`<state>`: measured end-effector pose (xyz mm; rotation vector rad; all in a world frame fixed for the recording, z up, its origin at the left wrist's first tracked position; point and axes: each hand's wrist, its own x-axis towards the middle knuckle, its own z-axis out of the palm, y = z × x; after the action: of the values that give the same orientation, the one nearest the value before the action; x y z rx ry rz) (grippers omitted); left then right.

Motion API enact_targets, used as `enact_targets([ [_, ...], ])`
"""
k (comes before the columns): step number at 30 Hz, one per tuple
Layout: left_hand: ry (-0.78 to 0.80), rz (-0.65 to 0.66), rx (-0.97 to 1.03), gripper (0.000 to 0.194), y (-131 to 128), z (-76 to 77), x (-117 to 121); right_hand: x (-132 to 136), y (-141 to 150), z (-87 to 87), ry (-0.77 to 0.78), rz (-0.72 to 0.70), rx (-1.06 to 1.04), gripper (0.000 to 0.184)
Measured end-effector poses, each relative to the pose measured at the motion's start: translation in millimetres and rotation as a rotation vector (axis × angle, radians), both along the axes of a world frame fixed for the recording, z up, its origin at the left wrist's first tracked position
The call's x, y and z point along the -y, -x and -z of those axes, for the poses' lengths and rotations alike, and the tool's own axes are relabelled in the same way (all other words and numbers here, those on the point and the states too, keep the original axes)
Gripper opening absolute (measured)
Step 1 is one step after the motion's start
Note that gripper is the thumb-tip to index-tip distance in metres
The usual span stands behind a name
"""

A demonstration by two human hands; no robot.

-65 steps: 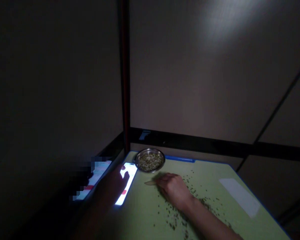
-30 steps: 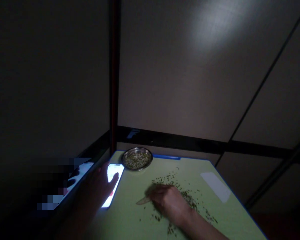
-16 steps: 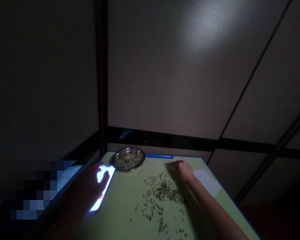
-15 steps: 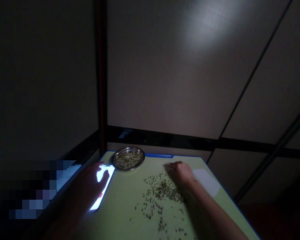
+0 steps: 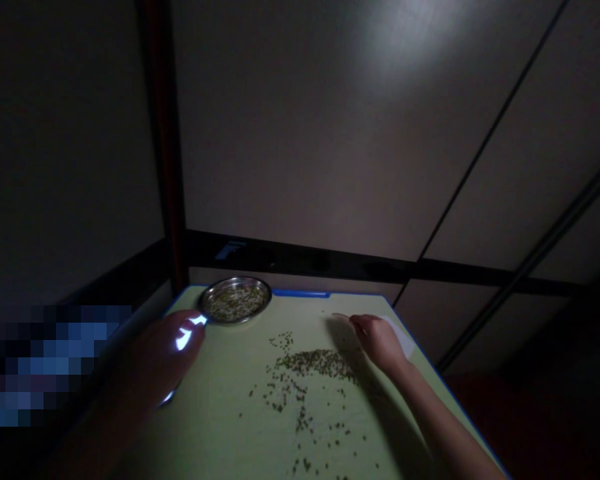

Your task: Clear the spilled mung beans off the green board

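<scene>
My left hand [image 5: 163, 357] lies flat over a lit phone [image 5: 184, 337] at the left edge of a green board [image 5: 220, 427]; the screen's glow shows between the fingers. My right hand [image 5: 380, 340] rests near the board's far right corner. Its fingers are curled around a thin pale stick [image 5: 340, 315] that points left. Small green seeds [image 5: 315, 361] lie scattered across the board, densest just left of my right hand. A round steel dish [image 5: 236, 300] holding more seeds stands at the far left corner, just beyond my left fingertips.
The room is dark. A white patch [image 5: 405, 339] on the board shows beside my right hand. A dark upright post [image 5: 163, 147] rises behind the dish, with dim wall panels beyond. A blurred-out glowing area [image 5: 45, 360] lies at the far left.
My right hand swept from the board's middle to its far right corner and then drew back slightly, leaving the seeds gathered in a band. My left hand now covers more of the phone. The view shifted.
</scene>
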<state>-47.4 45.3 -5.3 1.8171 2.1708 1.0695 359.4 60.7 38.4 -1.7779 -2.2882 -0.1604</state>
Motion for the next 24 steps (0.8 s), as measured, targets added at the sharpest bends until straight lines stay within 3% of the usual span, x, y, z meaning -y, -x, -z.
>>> enact_targets([
  [7,0.013,0.061,0.061,0.044,-7.2,-11.4,4.5,-62.5,29.3,5.2,-0.006,0.038,0.047,0.037],
  [10,0.006,0.070,0.056,0.044,-8.6,-13.6,4.2,-72.0,45.7,5.5,-0.002,0.005,0.076,0.031],
  [13,0.005,0.067,0.035,0.043,-9.9,-14.6,6.0,-56.2,53.6,11.3,0.014,-0.069,0.110,0.027],
  [19,-0.008,0.076,0.051,0.041,-12.2,-19.5,12.3,6.9,55.2,23.3,0.040,-0.266,0.147,0.029],
  [21,-0.006,0.086,0.061,0.041,-12.4,-19.7,11.9,10.6,62.5,20.2,0.029,-0.295,0.155,0.029],
  [24,0.009,0.096,0.065,0.044,-11.9,-17.8,8.6,-5.3,84.8,11.8,0.032,-0.298,0.177,0.027],
])
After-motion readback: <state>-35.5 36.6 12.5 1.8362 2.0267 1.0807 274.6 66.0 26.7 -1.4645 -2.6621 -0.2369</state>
